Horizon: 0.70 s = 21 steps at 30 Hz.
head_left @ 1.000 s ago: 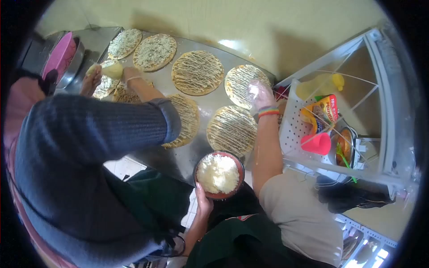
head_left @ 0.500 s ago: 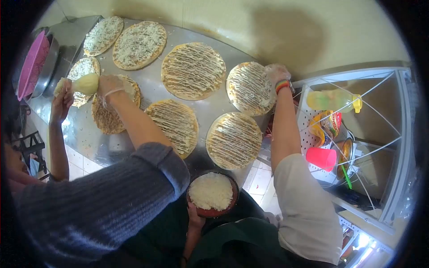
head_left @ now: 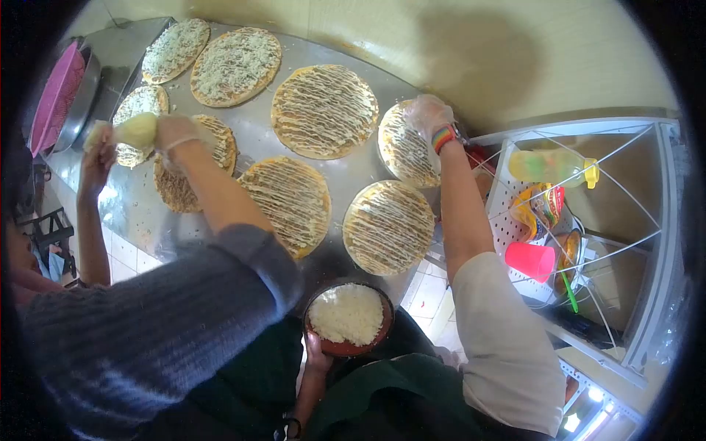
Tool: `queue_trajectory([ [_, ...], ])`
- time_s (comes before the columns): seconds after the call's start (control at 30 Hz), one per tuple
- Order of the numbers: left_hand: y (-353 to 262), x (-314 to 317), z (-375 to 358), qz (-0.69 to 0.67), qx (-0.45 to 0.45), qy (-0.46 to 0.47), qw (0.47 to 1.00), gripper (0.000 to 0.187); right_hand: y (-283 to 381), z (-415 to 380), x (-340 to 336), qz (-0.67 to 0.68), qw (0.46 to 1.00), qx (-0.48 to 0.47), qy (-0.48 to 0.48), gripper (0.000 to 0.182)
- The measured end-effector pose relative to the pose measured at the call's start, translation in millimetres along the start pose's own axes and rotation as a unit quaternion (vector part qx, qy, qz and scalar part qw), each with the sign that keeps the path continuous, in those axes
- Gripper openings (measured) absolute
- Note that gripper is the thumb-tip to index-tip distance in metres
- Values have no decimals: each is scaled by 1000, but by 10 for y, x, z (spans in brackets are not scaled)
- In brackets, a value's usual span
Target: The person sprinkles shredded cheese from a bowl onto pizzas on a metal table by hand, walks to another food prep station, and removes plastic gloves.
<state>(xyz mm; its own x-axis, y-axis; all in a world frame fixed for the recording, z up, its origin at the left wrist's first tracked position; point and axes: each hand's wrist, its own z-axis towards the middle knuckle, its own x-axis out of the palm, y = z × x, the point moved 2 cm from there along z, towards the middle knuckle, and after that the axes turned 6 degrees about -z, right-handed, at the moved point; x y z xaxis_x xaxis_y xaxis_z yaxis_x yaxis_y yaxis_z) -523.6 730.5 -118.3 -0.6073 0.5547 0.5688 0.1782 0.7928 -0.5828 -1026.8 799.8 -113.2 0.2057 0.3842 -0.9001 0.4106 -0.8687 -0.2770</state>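
Note:
My left hand (head_left: 317, 356) grips the rim of a reddish-brown bowl (head_left: 343, 348) of crumbled white cheese (head_left: 347, 314), held near my body below the table's edge. In a clear glove and a rainbow wristband, my right hand (head_left: 429, 116) is over the upper right part of a round flatbread (head_left: 404, 151) striped with white sauce. Its fingers look curled downward; what they hold, if anything, is hidden. Just below lies another striped flatbread (head_left: 388, 228). Two more, a far flatbread (head_left: 324, 112) and a near flatbread (head_left: 288, 206), lie to the left.
At left, a co-worker's gloved hand (head_left: 176, 134) and other hand hold a pale bag (head_left: 137, 131) over a partly striped flatbread (head_left: 176, 184). Cheese-covered flatbreads (head_left: 237, 66) lie behind. A metal rack (head_left: 665, 242) at right bears a yellow-capped bottle (head_left: 548, 167) and pink cup (head_left: 529, 262).
My right hand has moved left and slightly up, from the flatbread's right edge to over its upper part. My left hand still holds the bowl. The co-worker's bag has shifted slightly left.

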Motion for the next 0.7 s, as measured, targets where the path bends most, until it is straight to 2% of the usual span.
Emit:
queue_trajectory([
  [0.07, -81, 113, 43, -74, 28, 14, 997, 71, -5, -251, -64, 2, 999, -39, 8, 25],
  [0.1, -107, 130, 39, -75, 28, 15, 997, 71, 11, -409, -121, 3, 997, -76, 17, 23],
  [0.13, -121, 135, 40, -85, 10, 4, 996, 72, -6, -474, -76, 2, 997, -74, 16, 23],
  [0.2, -178, 168, 39, -95, -8, -7, 995, 73, -111, -548, 87, 23, 1000, 19, 0, 21],
  [0.27, -254, 224, 43, -84, 10, 28, 996, 71, -270, -588, 148, 6, 999, 47, -10, 21],
  [0.33, -244, 212, 46, -93, 7, 20, 995, 69, -368, -620, 206, -12, 997, 76, -20, 21],
  [0.4, -136, 93, 60, -102, 4, 13, 995, 68, -378, -651, 237, 77, 996, 37, -21, 24],
  [0.43, -209, 145, 118, -107, -1, 42, 993, 66, -356, -586, 278, 76, 996, 38, -22, 24],
  [0.5, -12, -40, 88, -112, -7, 69, 991, 64, -234, -418, 340, 190, 979, 71, -3, 26],
  [0.53, -231, 168, 115, -27, 22, 45, 998, 63, -171, -413, 230, 191, 979, 72, -3, 26],
  [0.57, -366, 288, 129, 58, 52, 21, 997, 62, -94, -440, -23, 167, 984, 45, -43, 23],
  [0.6, -366, 290, 126, 59, 50, 21, 997, 62, -55, -456, -165, 144, 986, 18, -83, 22],
  [0.63, -359, 291, 121, 31, 49, 31, 998, 62, -126, -311, -37, 144, 986, 18, -81, 22],
  [0.7, -348, 289, 127, -27, 49, 53, 997, 62, -406, 76, 285, 93, 982, 47, -155, 24],
])
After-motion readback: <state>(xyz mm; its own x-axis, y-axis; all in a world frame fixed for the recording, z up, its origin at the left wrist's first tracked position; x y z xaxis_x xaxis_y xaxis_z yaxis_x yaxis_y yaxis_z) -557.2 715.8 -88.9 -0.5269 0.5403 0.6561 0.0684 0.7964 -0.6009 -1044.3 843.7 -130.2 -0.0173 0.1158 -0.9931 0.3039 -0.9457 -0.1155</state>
